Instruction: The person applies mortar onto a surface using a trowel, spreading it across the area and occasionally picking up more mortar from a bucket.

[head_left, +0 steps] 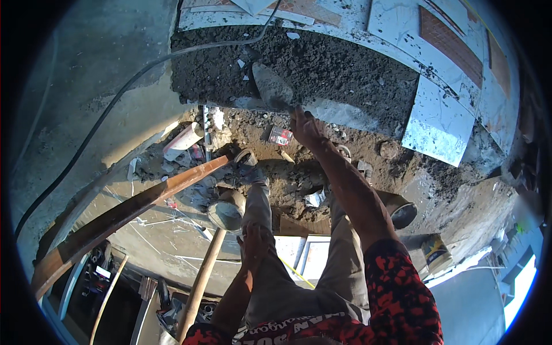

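My right hand [307,125] is closed round the handle of a trowel [272,85], its grey blade pointing away to the left. The blade lies on the near edge of a bed of dark, crumbly mortar [339,72]. My left hand [255,244] rests on my left knee, fingers lying along the trouser leg, with nothing in it. White marbled tiles [440,118] adjoin the mortar on the right. A black cable [146,69] crosses the bed's far left corner.
A wooden beam [132,210] slants across the left. Buckets stand beside my legs, one left [226,211] and one right [402,210]. Rubble and a small red box [280,135] lie on the dirt before my feet. A wooden pole [201,282] rises at lower left.
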Available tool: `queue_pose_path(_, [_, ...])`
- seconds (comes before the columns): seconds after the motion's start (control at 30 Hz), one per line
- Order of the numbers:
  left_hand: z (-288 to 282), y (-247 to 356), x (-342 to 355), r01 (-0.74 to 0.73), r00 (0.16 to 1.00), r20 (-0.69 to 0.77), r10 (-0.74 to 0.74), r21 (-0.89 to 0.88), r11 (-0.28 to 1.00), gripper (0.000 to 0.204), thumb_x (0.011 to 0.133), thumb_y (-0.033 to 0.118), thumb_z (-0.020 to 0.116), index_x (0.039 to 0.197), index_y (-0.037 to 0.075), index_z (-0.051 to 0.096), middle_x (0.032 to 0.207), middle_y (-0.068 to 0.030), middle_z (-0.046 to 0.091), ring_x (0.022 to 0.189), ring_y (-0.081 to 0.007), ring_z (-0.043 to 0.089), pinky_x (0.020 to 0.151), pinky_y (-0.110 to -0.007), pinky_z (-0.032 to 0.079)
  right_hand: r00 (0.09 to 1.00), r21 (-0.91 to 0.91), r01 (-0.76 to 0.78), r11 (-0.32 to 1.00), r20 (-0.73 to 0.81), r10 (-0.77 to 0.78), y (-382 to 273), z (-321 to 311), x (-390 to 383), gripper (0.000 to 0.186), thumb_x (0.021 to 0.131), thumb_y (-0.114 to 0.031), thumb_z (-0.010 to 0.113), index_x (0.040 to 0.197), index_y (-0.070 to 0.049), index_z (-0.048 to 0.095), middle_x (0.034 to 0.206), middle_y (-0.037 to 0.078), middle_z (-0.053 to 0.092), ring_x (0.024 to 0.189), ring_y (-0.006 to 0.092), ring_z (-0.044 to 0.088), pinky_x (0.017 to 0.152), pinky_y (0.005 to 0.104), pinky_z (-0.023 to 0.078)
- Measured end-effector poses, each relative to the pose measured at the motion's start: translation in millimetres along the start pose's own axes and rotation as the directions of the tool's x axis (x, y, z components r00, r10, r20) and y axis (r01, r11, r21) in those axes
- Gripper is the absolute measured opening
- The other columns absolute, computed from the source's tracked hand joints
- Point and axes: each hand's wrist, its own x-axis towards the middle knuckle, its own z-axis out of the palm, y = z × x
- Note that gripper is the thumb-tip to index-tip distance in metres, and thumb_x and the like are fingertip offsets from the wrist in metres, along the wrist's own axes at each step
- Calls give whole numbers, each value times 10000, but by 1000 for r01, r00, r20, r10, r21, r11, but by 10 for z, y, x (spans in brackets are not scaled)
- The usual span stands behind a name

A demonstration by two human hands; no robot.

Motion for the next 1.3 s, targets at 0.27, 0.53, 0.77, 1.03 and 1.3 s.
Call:
queue_pose_path(0.27, [-307,-729,176,-78,995,-63,75,-41,996,585,819,377,605,1336,145,458,1424,-139,400,1292,-373,405,966,-702,307,997,108,-63,992,-35,67,-510,-8,-295,321,900,-299,557,1166,-128,502,946,230,663,862,446,632,683,532,504])
queue_pose_path(0.53, [-141,-841,1,-4,989,-144,22,122,992,488,866,390,564,1277,131,518,1314,-155,498,1191,-372,506,953,-607,376,949,-90,252,964,220,-227,-1478,1310,110,321,933,-286,516,1159,-61,545,1001,216,652,899,381,650,711,467,534])
queue_pose_path(0.77, [17,-848,-47,-8,980,-200,21,63,998,429,871,352,535,1232,120,537,1328,-132,463,1214,-360,469,933,-620,383,995,149,-7,989,100,-8,-1527,1221,152,381,957,-324,479,1206,-42,541,974,193,673,836,403,645,663,496,516])
queue_pose_path(1.03, [130,-885,41,-31,988,-149,38,43,999,435,845,383,567,1190,118,552,1332,-110,473,1183,-338,498,893,-579,415,983,370,-118,922,-91,162,-1168,577,-208,279,954,-283,505,1146,-85,547,926,209,669,857,425,639,656,503,508])
queue_pose_path(1.3, [209,-698,137,-51,998,-31,52,25,998,694,728,394,730,1313,126,470,1389,-106,416,1229,-352,471,942,-501,416,888,-153,200,968,445,-114,-1655,1175,490,394,954,-406,417,1218,-132,522,1093,178,648,877,357,669,797,500,519])
